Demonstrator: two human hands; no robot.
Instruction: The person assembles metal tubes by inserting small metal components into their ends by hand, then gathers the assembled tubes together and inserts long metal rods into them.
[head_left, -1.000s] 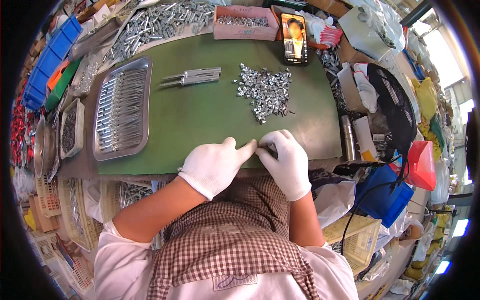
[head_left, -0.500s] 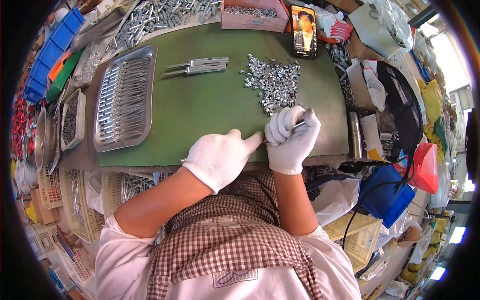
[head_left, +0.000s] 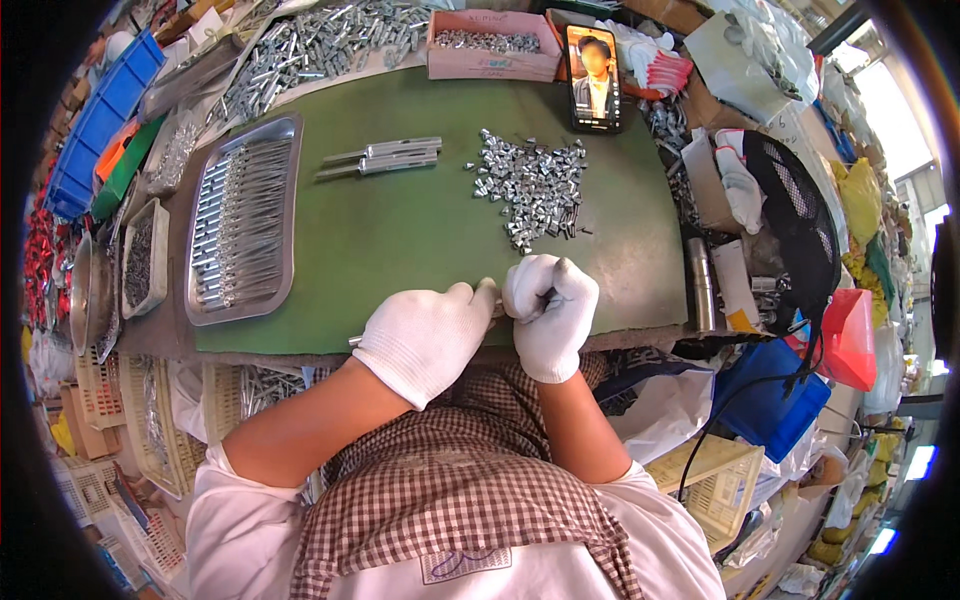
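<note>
Head view. Landmark: the loose heap of small silver metal caps [head_left: 528,185] on the green-topped table [head_left: 400,230].

White-gloved left hand [head_left: 427,335], nearer the wearer than the heap and left of it: closed round a slim silver metal rod [head_left: 355,341], one end jutting past the wrist side; probably gripped lengthwise to steady it.

White-gloved right hand [head_left: 553,312], just below the heap: fingers curled, fingertips meeting the left's. Cannot tell whether it grips anything; the contact is too small and covered.

Left of the heap, several slender silver metal tools [head_left: 385,157] lie side by side, apparently for easy pickup. Farther left, a shallow rectangular steel tray [head_left: 240,311] holds thin clear-and-silver pieces [head_left: 245,215] in a row, likely so they do not tangle.

Beyond the heap: a pink open box [head_left: 460,69] of small metal parts and an upright black phone [head_left: 594,82], screen facing the wearer, presumably for viewing.
</note>
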